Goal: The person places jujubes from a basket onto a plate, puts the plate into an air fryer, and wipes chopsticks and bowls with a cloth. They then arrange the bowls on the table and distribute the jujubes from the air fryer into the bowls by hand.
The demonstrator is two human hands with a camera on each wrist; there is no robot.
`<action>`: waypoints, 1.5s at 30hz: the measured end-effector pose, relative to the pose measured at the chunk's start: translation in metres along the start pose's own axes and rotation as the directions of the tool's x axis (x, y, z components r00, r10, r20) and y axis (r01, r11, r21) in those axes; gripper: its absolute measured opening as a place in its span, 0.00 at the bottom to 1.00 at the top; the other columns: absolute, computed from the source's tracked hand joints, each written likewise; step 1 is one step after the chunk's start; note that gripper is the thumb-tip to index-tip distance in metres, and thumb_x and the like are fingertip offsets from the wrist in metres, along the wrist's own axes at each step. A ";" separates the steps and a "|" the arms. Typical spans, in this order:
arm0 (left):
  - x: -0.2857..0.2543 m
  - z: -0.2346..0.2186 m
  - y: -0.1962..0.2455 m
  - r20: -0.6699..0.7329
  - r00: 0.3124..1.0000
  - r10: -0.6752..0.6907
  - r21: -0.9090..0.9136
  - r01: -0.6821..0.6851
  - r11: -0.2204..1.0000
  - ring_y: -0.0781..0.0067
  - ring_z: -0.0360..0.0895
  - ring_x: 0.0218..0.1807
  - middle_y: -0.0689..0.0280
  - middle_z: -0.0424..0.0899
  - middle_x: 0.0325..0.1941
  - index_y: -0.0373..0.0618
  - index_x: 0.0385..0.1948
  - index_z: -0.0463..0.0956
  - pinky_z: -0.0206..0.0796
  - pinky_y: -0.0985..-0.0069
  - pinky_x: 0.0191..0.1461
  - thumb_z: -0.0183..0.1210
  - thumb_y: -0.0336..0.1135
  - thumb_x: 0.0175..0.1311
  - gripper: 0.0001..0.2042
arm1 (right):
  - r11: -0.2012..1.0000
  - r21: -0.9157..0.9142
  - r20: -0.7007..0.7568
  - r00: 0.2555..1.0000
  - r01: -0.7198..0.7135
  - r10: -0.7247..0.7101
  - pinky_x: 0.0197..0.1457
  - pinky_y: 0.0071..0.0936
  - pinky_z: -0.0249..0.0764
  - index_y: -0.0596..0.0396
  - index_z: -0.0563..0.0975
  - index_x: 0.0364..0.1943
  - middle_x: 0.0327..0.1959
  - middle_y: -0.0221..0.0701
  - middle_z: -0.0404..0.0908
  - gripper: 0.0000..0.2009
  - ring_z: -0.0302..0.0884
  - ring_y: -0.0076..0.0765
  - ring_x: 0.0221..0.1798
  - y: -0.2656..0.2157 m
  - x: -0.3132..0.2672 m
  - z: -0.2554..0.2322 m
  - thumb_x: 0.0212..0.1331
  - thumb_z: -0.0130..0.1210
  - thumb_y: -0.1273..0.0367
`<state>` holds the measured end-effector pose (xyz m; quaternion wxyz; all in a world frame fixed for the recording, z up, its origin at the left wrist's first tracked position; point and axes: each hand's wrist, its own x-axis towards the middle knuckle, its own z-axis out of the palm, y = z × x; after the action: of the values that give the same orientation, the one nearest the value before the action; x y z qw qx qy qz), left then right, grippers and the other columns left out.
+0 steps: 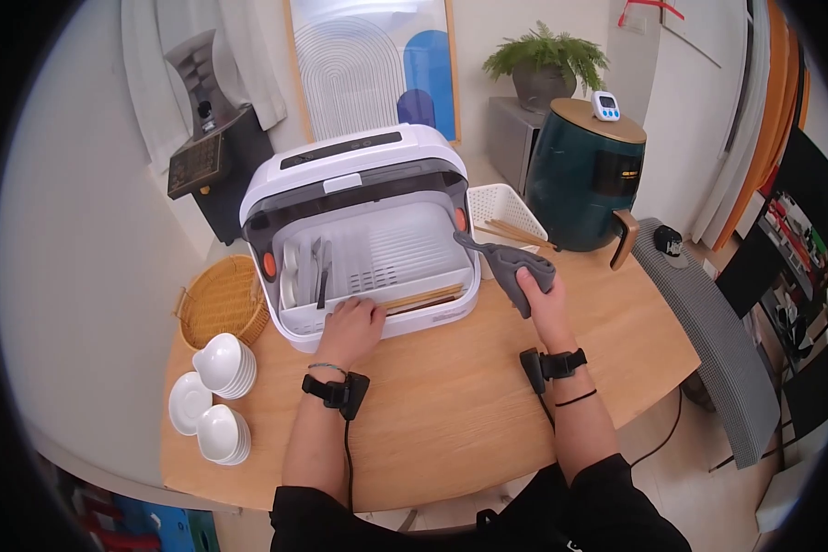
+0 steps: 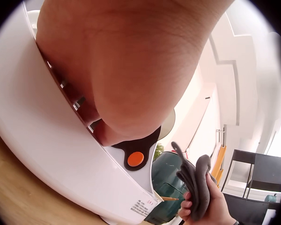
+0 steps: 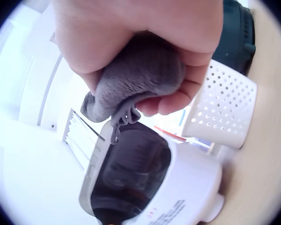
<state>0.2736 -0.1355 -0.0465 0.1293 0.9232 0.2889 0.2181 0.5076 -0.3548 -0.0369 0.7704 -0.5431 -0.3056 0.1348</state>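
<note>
My right hand (image 1: 545, 296) grips a folded dark grey cloth (image 1: 515, 266), one end of it hanging out toward the cabinet; the right wrist view shows the cloth (image 3: 138, 77) bunched between fingers and palm. My left hand (image 1: 353, 329) is at the front of a white countertop dish cabinet (image 1: 451, 317) with its dark see-through lid raised. In the left wrist view its fingers (image 2: 86, 112) reach over the front rim, their tips hidden, so I cannot tell what they hold. Inside, chopsticks (image 1: 423, 300) lie in the front compartment, and cutlery (image 1: 324, 271) stands left of a ribbed rack.
A white perforated basket (image 1: 506, 204) with wooden chopsticks stands right of the cabinet, before a green air fryer (image 1: 584, 175). On the left are a wicker basket (image 1: 216, 304), stacked white bowls (image 1: 225, 363) and small white plates (image 1: 190, 403). Cables trail from both wrists.
</note>
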 end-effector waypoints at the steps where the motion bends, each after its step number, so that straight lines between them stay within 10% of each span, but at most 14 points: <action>1: 0.000 -0.002 0.001 -0.005 1.000 0.015 -0.024 -0.015 1.000 0.45 0.77 0.51 0.52 0.83 0.42 0.42 0.34 0.81 0.69 0.52 0.54 0.52 0.44 0.66 0.15 | 1.000 0.001 0.003 1.000 -0.001 0.001 0.44 0.20 0.76 0.63 0.78 0.49 0.41 0.32 0.84 0.16 0.79 0.22 0.40 -0.003 -0.003 0.002 0.64 0.61 0.65; 9: 0.000 -0.011 0.009 0.088 0.996 0.010 -0.064 -0.004 0.998 0.47 0.77 0.47 0.53 0.82 0.40 0.40 0.33 0.79 0.69 0.55 0.53 0.55 0.43 0.64 0.14 | 0.890 0.333 0.099 0.950 -0.311 0.295 0.23 0.23 0.64 0.54 0.72 0.44 0.25 0.27 0.71 0.15 0.68 0.24 0.22 -0.014 -0.015 0.014 0.68 0.56 0.57; 17: 0.004 -0.026 0.006 0.132 0.981 0.143 -0.234 -0.110 0.966 0.46 0.76 0.44 0.52 0.81 0.37 0.38 0.33 0.76 0.68 0.58 0.48 0.58 0.34 0.62 0.08 | 0.777 0.492 0.179 0.919 -0.394 0.352 0.28 0.24 0.66 0.51 0.72 0.42 0.27 0.27 0.71 0.16 0.68 0.25 0.26 0.000 -0.015 0.010 0.68 0.54 0.53; 23: 0.003 -0.041 0.034 -0.081 0.965 0.248 -0.288 -0.261 0.922 0.47 0.77 0.40 0.53 0.81 0.35 0.37 0.34 0.76 0.69 0.61 0.43 0.58 0.29 0.63 0.05 | 0.742 0.560 0.065 0.913 -0.369 0.404 0.36 0.27 0.69 0.51 0.73 0.43 0.28 0.28 0.72 0.19 0.70 0.27 0.32 0.003 -0.013 0.012 0.68 0.53 0.49; 26: -0.002 -0.050 0.053 -0.111 0.944 0.310 -0.342 -0.329 0.880 0.63 0.77 0.30 0.58 0.81 0.32 0.37 0.37 0.76 0.68 0.72 0.34 0.60 0.29 0.64 0.06 | 0.725 0.600 0.044 0.919 -0.337 0.391 0.38 0.27 0.70 0.52 0.73 0.43 0.29 0.29 0.72 0.20 0.72 0.28 0.33 0.001 -0.013 0.013 0.68 0.52 0.48; 29: -0.010 -0.054 0.071 0.187 0.952 0.244 -0.509 -0.119 0.852 0.84 0.70 0.28 0.70 0.77 0.25 0.38 0.38 0.77 0.64 0.81 0.32 0.59 0.31 0.67 0.06 | 0.702 0.637 0.044 0.924 -0.319 0.380 0.40 0.27 0.70 0.53 0.73 0.43 0.30 0.30 0.73 0.22 0.72 0.28 0.34 -0.005 -0.016 0.016 0.68 0.51 0.47; 45: -0.022 -0.003 0.102 0.283 0.931 0.228 -0.637 0.005 0.771 0.81 0.77 0.31 0.68 0.81 0.27 0.36 0.39 0.76 0.70 0.81 0.38 0.58 0.32 0.69 0.07 | 0.643 0.735 0.010 0.951 -0.216 0.308 0.39 0.22 0.69 0.49 0.73 0.39 0.30 0.25 0.70 0.23 0.67 0.24 0.33 -0.009 -0.026 0.031 0.70 0.45 0.43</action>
<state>0.3043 -0.2300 -0.0139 0.4644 0.8660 0.1163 0.1441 0.4674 -0.3489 -0.0303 0.9105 -0.2376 -0.0996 0.3234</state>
